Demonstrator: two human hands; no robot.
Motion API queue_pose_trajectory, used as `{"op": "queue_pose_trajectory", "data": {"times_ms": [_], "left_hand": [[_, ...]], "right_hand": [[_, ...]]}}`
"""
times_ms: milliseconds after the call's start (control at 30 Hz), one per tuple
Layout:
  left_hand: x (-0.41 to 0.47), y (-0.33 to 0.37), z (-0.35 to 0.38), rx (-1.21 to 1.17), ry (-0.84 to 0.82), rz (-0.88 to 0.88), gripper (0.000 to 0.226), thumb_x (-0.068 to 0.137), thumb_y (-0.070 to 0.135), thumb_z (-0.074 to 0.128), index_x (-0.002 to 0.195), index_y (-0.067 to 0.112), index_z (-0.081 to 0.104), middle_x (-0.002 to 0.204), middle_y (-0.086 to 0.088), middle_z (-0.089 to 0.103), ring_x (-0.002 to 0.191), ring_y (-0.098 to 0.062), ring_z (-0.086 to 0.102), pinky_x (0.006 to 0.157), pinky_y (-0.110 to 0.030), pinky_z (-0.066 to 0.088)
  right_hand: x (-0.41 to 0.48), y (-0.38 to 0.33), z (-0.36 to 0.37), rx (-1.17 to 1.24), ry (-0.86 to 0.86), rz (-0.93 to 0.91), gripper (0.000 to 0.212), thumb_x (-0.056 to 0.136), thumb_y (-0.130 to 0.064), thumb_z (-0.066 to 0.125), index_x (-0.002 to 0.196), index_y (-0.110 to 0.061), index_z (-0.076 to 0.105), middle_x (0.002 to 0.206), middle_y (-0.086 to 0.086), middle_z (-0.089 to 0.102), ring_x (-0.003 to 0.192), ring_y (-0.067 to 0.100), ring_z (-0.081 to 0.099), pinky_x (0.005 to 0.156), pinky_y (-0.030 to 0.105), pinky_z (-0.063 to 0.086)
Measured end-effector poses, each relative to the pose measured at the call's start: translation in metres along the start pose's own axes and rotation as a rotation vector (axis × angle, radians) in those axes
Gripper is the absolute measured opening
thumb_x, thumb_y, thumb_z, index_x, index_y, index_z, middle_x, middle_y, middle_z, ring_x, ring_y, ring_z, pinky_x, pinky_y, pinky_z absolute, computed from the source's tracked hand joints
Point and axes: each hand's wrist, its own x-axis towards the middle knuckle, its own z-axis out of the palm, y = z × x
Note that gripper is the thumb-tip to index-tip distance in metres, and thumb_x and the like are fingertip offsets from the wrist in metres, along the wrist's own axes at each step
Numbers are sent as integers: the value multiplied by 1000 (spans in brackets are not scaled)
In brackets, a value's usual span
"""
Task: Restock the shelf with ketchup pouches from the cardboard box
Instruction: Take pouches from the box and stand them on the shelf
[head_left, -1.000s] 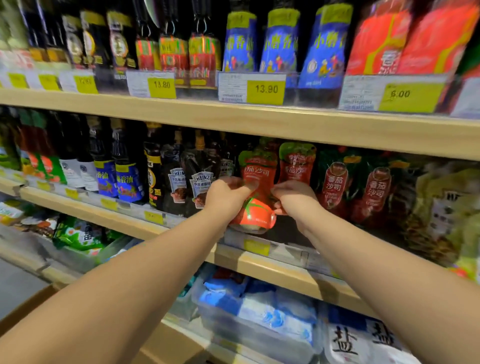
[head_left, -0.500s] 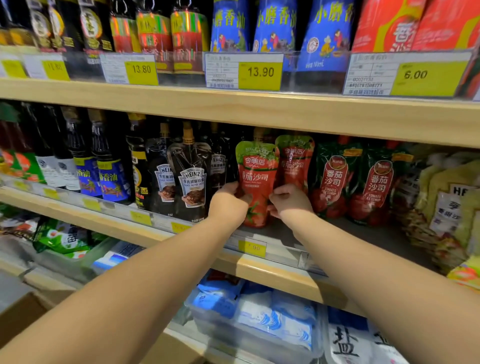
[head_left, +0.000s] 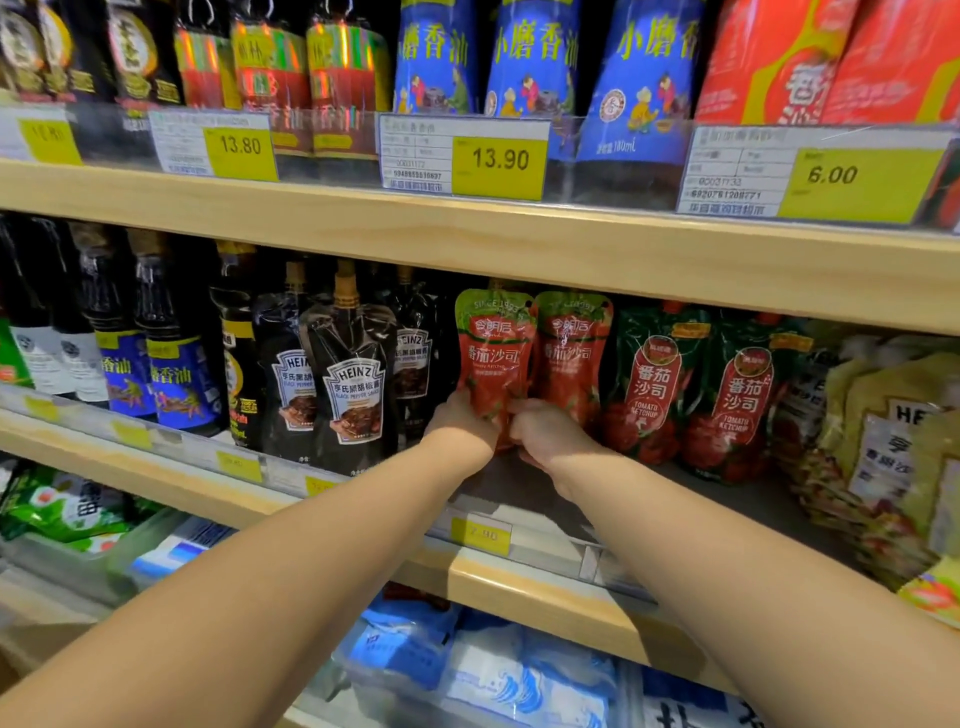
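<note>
The left hand (head_left: 460, 423) and right hand (head_left: 545, 434) are both clamped on the bottom of one ketchup pouch (head_left: 493, 358), standing upright on the middle shelf (head_left: 519, 499), far back from its edge. A second pouch (head_left: 571, 353) stands touching it on the right, black sauce pouches (head_left: 353, 374) on its left. The cardboard box is out of view.

Risks, as I judge them: the pouch is soft and narrow-based (held only low down), so letting go abruptly could tip it forward. Nudging it sideways could topple its neighbour or the black pouches.
</note>
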Motion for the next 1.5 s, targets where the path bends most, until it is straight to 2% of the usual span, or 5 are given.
{"op": "queue_pose_trajectory", "data": {"times_ms": [833, 967, 1100, 1267, 1500], "left_hand": [[41, -20, -2, -17, -24, 149, 41, 85, 12, 49, 125, 13, 54, 127, -9, 61, 116, -27, 55, 91, -25, 41], [10, -18, -17, -255, 145, 235, 30, 83, -3, 45, 106, 4, 62, 108, -9, 66, 101, -20, 59, 81, -16, 40], [-36, -45, -44, -432, 327, 272, 31, 79, 1, 53, 82, 31, 59, 83, 16, 59, 79, -1, 55, 65, -13, 39], [-87, -115, -76, -631, 494, 142, 33, 79, 2, 57, 78, 36, 57, 81, 14, 58, 73, 0, 54, 63, -8, 45], [-139, -255, -89, -508, 503, -151, 22, 78, 0, 60, 93, 17, 60, 77, 8, 55, 70, -7, 53, 64, -11, 42]], "right_hand": [[21, -6, 0, -22, 123, -127, 38, 86, 6, 41, 116, -4, 61, 124, 15, 60, 117, 32, 53, 104, 38, 41], [-5, -14, 10, -84, 261, -242, 24, 77, -1, 51, 91, -16, 62, 97, 4, 67, 96, 25, 60, 84, 33, 50], [-46, -23, 32, -144, 339, -418, 32, 73, -8, 60, 66, -27, 35, 67, -9, 37, 60, 10, 36, 52, 22, 29], [-97, -29, 82, -99, 260, -635, 40, 74, -3, 56, 64, -27, 25, 68, -7, 29, 59, 8, 28, 52, 19, 25], [-150, 15, 197, -93, -69, -555, 31, 73, -2, 59, 89, -24, 43, 91, -3, 44, 66, 3, 40, 62, 5, 33]]}}
